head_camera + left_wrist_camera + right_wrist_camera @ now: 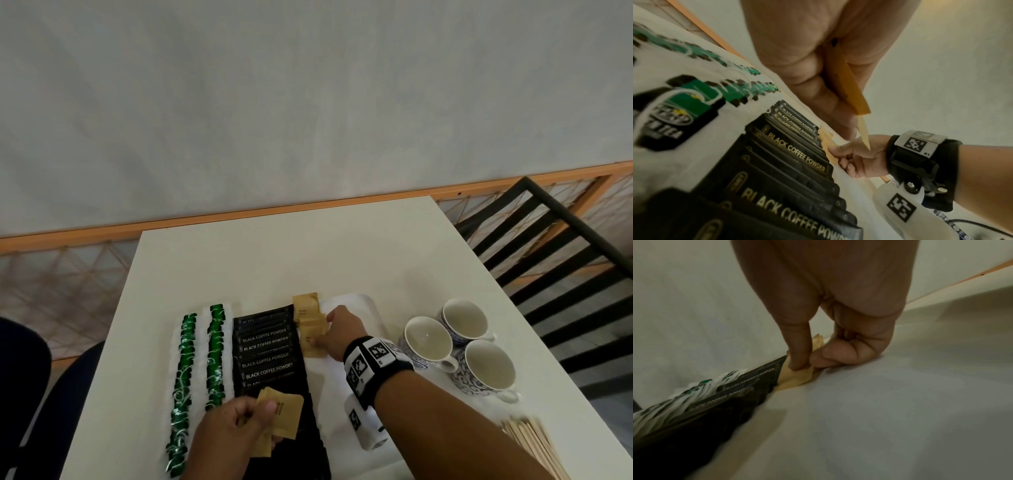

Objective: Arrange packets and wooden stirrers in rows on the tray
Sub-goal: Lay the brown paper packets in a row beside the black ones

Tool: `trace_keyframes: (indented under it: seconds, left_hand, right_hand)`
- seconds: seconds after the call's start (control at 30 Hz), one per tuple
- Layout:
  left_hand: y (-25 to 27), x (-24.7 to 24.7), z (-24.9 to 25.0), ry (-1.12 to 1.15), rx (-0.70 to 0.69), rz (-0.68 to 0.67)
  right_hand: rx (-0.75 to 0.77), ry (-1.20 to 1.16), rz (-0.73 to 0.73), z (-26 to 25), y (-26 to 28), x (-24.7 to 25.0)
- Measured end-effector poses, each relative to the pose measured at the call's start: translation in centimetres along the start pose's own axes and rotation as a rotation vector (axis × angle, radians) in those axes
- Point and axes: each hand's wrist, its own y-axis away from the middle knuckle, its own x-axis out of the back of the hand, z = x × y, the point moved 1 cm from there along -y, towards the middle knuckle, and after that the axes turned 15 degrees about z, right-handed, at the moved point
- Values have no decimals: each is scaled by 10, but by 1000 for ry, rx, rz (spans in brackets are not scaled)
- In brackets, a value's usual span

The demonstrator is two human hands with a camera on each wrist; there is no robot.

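While two green tea rows and the black coffee row already sit on the tray, right hand pinches a brown packet into row 4, approx three down, left hand gripping spares, stirrers untouched on table.

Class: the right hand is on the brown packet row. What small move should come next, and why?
Probably the right hand lets go of the laid brown paper packets and takes another from the left hand, which holds spare brown packets; the row is short beside the black coffee packets.
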Motion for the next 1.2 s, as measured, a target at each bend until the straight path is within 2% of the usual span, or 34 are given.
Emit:
trace_keyframes:
  seconds: [0.23,0.87,1.2]
  left_hand:
    - [1,-1,2,-10,-23,16]
    - [2,-3,1,-5,28,-27]
    - [-4,-4,-3,-7,25,-39]
  right_hand:
    - [-7,80,-32,-5,-12,-9]
    - [37,56,-16,-9,-18,-10]
    - [-39,-88,44,-9,-8,-11]
